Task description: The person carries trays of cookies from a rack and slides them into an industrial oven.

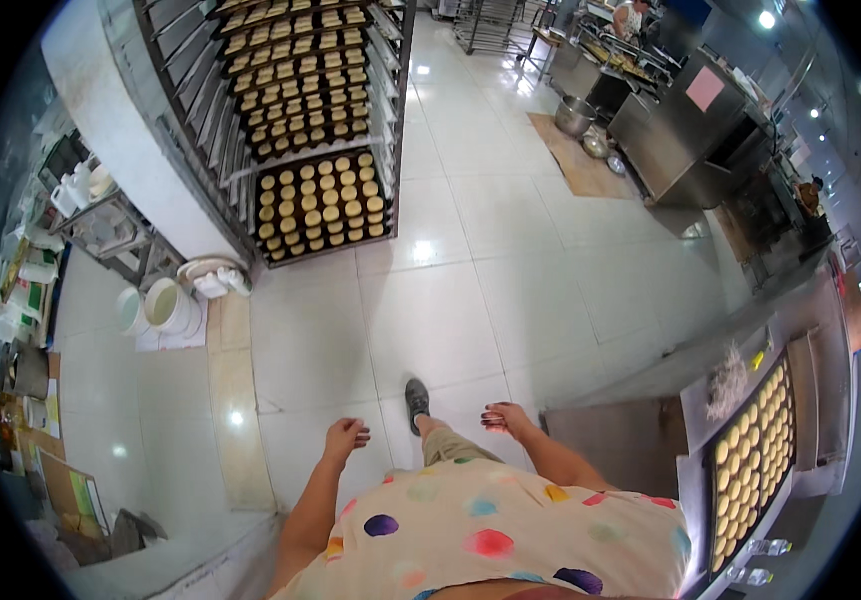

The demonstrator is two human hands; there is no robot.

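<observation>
Seen from the head camera, a person crosses a bakery's tiled floor, left hand and right hand both empty, grip loose with fingers curled. A tray of round pastries lies near the right hand, long axis running away; a pink square sign hangs on the steel oven.
</observation>
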